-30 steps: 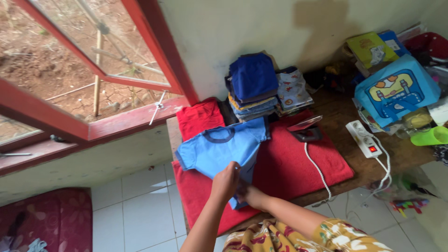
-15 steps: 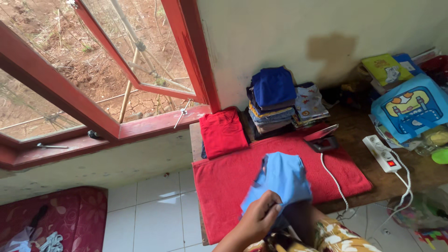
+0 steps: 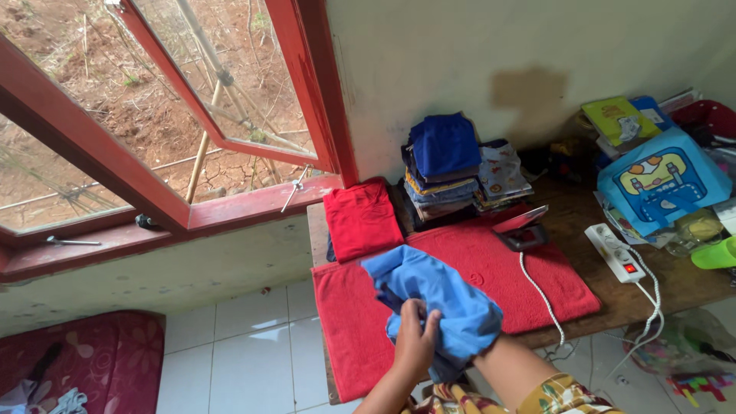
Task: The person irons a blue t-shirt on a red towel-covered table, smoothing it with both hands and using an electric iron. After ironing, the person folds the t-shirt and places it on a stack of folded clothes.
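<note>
A small light blue shirt (image 3: pixel 433 291) is bunched up over the red towel (image 3: pixel 491 268) that covers the wooden table (image 3: pixel 675 284). My left hand (image 3: pixel 416 341) grips the shirt's near edge from the left. My right hand is hidden under the cloth; only its forearm (image 3: pixel 510 368) shows, so it seems to be inside or under the shirt. A clothes iron (image 3: pixel 521 228) stands on the towel's far side, its white cord (image 3: pixel 537 287) trailing toward me.
A stack of folded clothes (image 3: pixel 445 165) and a folded red garment (image 3: pixel 360 218) sit against the wall. A white power strip (image 3: pixel 613 253), a blue bag (image 3: pixel 659 180) and a green cup (image 3: pixel 713 253) crowd the table's right. An open red window frame (image 3: pixel 230 207) is at left.
The shirt lay flat on the towel a second ago. I lifted it off, bunched it, and now it drapes over my right hand while my left holds its edge.
</note>
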